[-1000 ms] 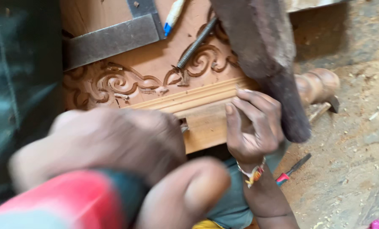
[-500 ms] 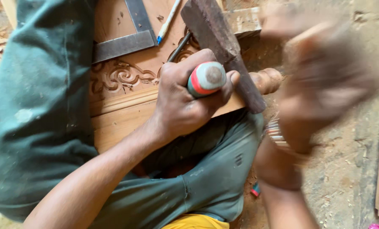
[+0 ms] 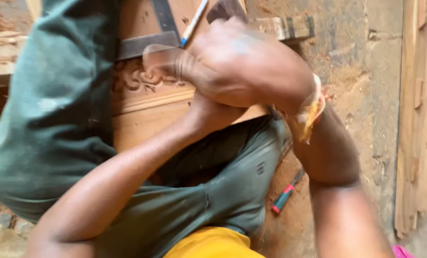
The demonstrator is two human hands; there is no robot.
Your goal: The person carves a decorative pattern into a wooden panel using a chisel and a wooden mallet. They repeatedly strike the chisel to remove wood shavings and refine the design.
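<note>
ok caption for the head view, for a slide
Blurred right hand crosses the left forearm above a scroll-carved wooden panel, metal square beside.

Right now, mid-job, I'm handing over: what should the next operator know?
Right hand: over the carved panel, blurred, grip unclear.
Left hand: hidden behind it, so its state is unreadable.
Metal square and pen lie on the panel; a red-handled tool lies on the ground.
Done: scrollwork cut in the upper band.
Left: the plain wood below is uncarved.
</note>
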